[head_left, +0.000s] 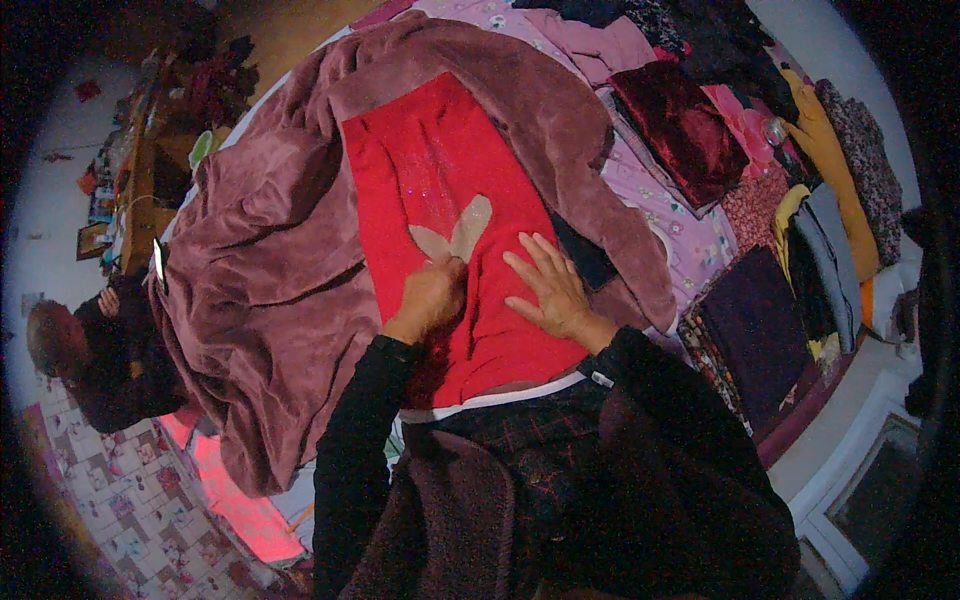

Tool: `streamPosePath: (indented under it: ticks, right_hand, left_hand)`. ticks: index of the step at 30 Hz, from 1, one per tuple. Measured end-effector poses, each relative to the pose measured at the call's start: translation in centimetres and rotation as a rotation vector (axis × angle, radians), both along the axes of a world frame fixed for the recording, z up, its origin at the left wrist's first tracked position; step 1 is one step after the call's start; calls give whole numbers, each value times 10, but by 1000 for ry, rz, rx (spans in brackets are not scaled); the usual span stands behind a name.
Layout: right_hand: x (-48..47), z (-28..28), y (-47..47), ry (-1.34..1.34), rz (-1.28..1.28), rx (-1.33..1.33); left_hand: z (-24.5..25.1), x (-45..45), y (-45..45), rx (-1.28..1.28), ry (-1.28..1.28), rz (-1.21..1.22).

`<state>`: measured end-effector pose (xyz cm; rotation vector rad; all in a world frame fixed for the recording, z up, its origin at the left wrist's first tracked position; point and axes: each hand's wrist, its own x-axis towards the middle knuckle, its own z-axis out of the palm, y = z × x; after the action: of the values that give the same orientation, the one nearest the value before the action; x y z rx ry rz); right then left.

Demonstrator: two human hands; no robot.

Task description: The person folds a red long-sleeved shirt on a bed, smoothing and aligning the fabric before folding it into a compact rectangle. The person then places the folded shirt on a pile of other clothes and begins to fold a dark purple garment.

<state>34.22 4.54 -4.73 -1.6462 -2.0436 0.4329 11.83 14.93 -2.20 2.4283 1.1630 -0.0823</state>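
Observation:
A red knitted garment [427,165] lies spread in front of me, with glittery spots and two beige leaf- or ear-shaped patches. My left hand [431,296] is curled into a fist at the base of the patches and appears to pinch the cloth, which creases beside it. Its fingertips are hidden. To the right, my right hand [553,289] rests flat on the garment with its fingers spread, holding nothing. Beneath the garment is a mauve plush blanket [300,225], rumpled mostly on the left. A dark cloth [585,251] shows just past my right fingers.
Folded clothes are stacked on the right, including a maroon velvet piece [679,135], a dark purple piece [742,322] and a grey garment [829,255]. A floral sheet [645,187] shows under them. Another person [112,360] is at the far left, above a patterned floor covering [135,495].

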Motion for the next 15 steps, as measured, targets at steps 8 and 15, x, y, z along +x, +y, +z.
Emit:
streamPosePath:
  ticks: [8,15]
  right_hand:
    - [0,3,-1,8,-12,17]
    - [-4,2,-5,-13,-26,-16]
  left_hand:
    - [14,-21,-22,98,-356,-78]
    - [36,-32,-91,92,-100,11]
